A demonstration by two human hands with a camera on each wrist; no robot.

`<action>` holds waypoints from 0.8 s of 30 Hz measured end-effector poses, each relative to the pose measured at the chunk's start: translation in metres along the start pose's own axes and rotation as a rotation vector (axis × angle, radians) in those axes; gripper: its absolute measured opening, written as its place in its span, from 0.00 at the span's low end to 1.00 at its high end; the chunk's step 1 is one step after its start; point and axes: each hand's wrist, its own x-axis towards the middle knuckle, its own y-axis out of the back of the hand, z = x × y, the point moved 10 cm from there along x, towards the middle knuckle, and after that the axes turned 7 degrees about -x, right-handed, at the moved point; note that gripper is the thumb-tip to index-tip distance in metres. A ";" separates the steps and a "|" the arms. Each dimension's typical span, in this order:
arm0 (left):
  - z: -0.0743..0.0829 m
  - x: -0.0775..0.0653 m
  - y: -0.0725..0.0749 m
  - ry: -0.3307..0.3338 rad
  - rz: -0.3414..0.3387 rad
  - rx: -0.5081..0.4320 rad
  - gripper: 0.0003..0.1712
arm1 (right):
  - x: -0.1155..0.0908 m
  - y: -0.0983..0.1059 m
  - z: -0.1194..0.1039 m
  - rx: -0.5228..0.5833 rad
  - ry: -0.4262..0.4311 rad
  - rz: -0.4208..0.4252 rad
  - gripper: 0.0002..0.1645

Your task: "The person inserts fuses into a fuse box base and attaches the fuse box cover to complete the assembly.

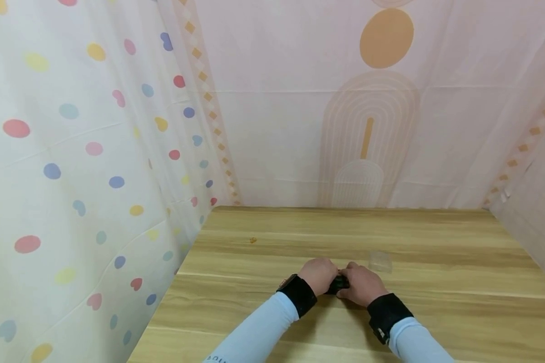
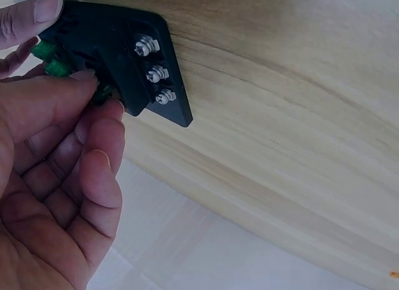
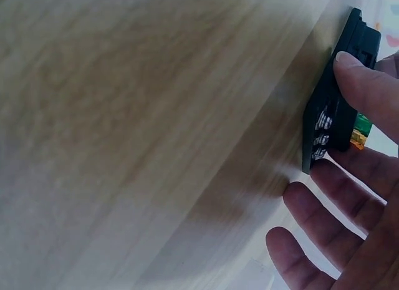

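A black fuse block (image 1: 337,285) is held just over the wooden table, between both hands. In the left wrist view, a row of metal screw terminals (image 2: 156,73) runs along its edge. Green translucent fuses (image 2: 57,68) sit on its raised side. With thumb and forefinger, the left hand (image 1: 319,276) pinches a small fuse at the block, mostly covered by the fingertips. The right hand (image 1: 362,285) grips the block from the other side, thumb (image 3: 358,78) on its edge. An orange fuse (image 3: 357,139) shows beside a green one in the right wrist view.
A clear plastic piece (image 1: 380,261) lies on the table (image 1: 458,282), beyond the right hand. Farther back at left is a tiny orange piece (image 1: 253,240). Patterned curtains (image 1: 272,141) hang behind the table and along its left side.
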 end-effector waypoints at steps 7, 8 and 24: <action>-0.014 0.000 0.001 0.034 -0.009 -0.108 0.09 | 0.001 -0.004 0.003 0.008 -0.023 -0.016 0.29; -0.018 0.000 0.000 0.046 -0.012 -0.129 0.10 | 0.001 -0.004 0.003 0.008 -0.028 -0.017 0.30; -0.067 -0.011 0.010 0.175 0.010 -0.154 0.13 | -0.001 -0.004 0.003 0.001 -0.082 -0.060 0.40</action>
